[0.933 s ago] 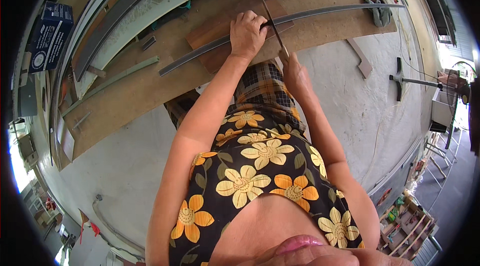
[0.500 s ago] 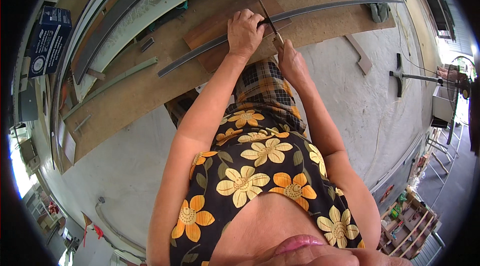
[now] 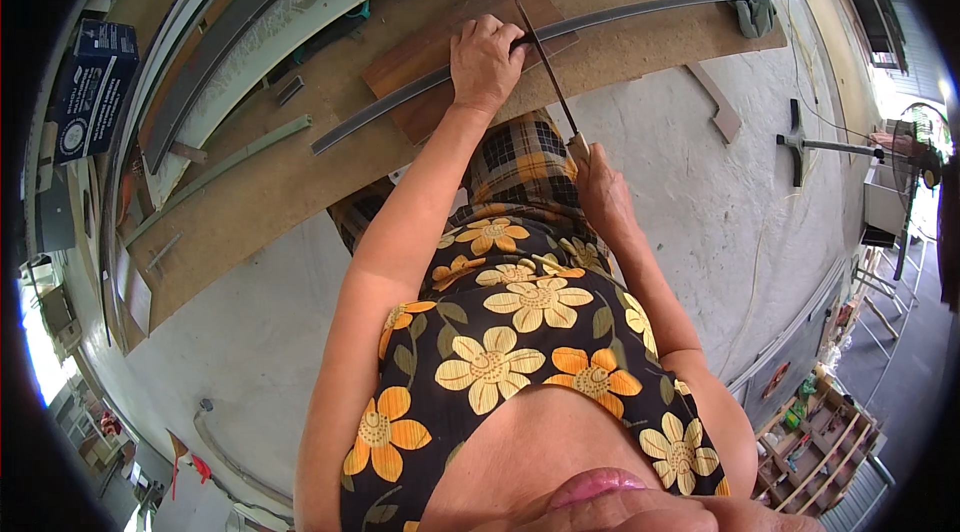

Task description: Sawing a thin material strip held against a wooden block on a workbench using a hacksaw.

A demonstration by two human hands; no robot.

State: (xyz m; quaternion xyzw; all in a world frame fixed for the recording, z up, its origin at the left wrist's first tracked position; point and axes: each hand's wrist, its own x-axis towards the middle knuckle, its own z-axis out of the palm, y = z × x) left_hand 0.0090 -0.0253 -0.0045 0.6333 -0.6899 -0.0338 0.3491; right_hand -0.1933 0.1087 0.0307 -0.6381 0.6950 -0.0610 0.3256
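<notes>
A long, narrow grey strip [image 3: 640,15] lies across a brown wooden board [image 3: 455,35] on the workbench. My left hand [image 3: 484,64] is closed around the strip, pressing it down near the middle of the board. In my right hand [image 3: 606,194] is the light handle of a hand saw [image 3: 556,82]. Its thin dark blade slants up and left from my hand, crossing the strip just right of my left fingers. The right hand is closed on the handle, out past the bench's near edge.
Long panels [image 3: 250,52] are stacked at the far left, beside a dark blue box [image 3: 97,87]. A green strip [image 3: 235,159] lies on the bench [image 3: 225,250]. At right are a grey glove-like item [image 3: 755,12], a standing fan [image 3: 912,154] and a compartmented wooden tray [image 3: 815,452].
My right hand has drawn the saw back toward my body, down and slightly right. More of the blade now shows on the near side of the strip. My left hand stays nearly in place.
</notes>
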